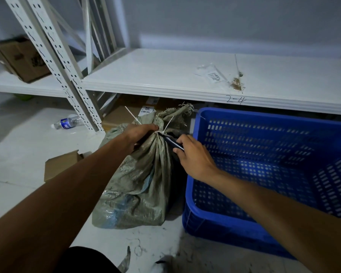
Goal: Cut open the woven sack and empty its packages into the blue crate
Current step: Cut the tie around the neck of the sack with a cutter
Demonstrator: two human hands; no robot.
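Note:
A grey-green woven sack (142,180) stands upright on the floor, its neck cinched by white zip ties (161,132). My left hand (140,133) grips the neck just left of the ties. My right hand (193,154) holds a dark blue cutter (173,143) whose tip touches the ties. Directly right of the sack sits the large blue perforated crate (264,174), with nothing visible inside it. What the sack contains is hidden.
A white metal shelf (185,75) runs above the sack and crate, with a small plastic bag (211,73) on it. Cardboard boxes lie under the shelf (122,115) and on the floor at left (61,164). A water bottle (67,122) lies by the shelf post.

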